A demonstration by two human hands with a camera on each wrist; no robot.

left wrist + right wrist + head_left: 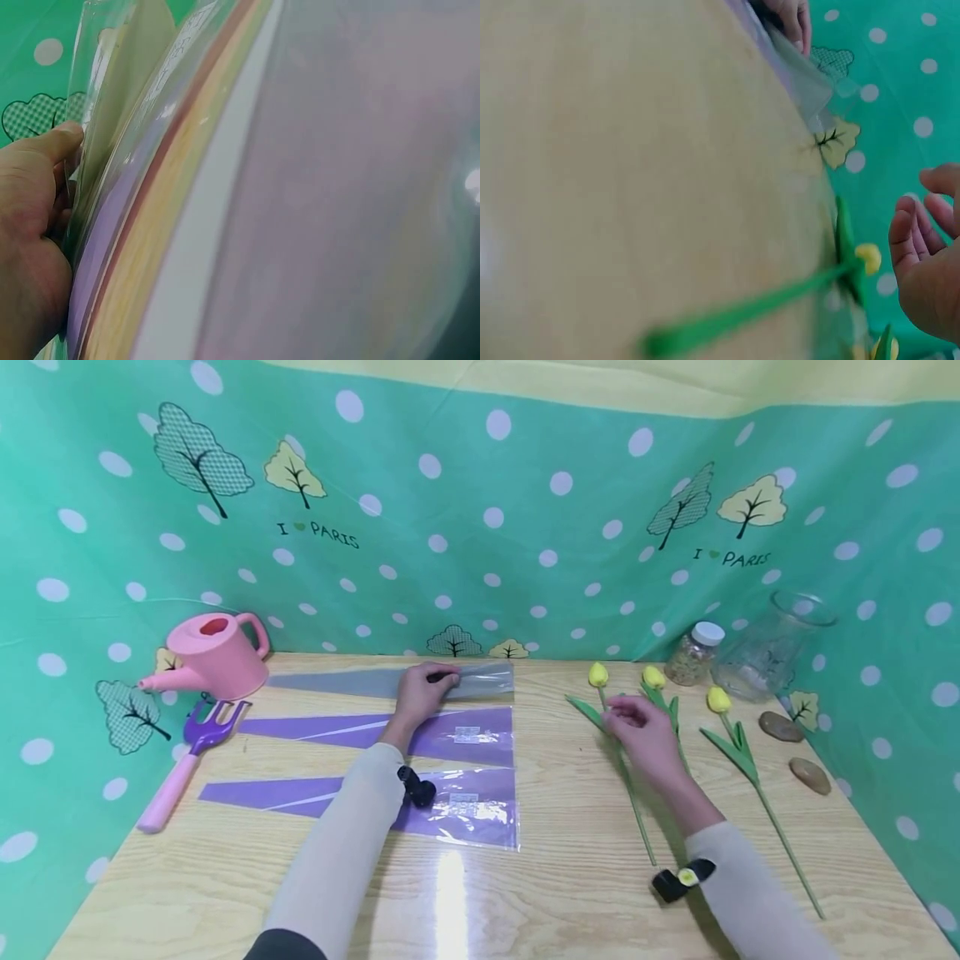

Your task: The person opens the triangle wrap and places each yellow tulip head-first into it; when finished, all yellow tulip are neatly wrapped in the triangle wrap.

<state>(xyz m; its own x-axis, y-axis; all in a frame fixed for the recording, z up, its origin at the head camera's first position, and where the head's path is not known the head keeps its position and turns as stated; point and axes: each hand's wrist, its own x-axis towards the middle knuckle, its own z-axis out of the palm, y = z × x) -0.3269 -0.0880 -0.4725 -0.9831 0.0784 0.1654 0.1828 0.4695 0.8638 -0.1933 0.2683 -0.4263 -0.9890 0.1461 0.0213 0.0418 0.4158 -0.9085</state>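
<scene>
In the head view my left hand [422, 695] is at the back of the table, thumb and fingertips pinching the grey plastic flower sleeve [337, 683]. The left wrist view shows its thumb [64, 141] against the clear edge. Nearer me lie two tapered purple flower sleeves [435, 732] with clear fronts and small labels. My right hand [647, 731] hovers over the leftmost yellow tulip [597, 674], fingers loosely bent and holding nothing. Two more yellow tulips [654, 677] with green stems lie to the right, one partly hidden behind that hand.
A pink watering can [217, 656] and a purple garden fork [187, 760] are at the left. At the back right stand a white-lidded jar [692, 656] and a clear glass vase [768, 652]. Two brown stones [810, 774] lie near the right edge. A green dotted cloth [480, 543] hangs behind.
</scene>
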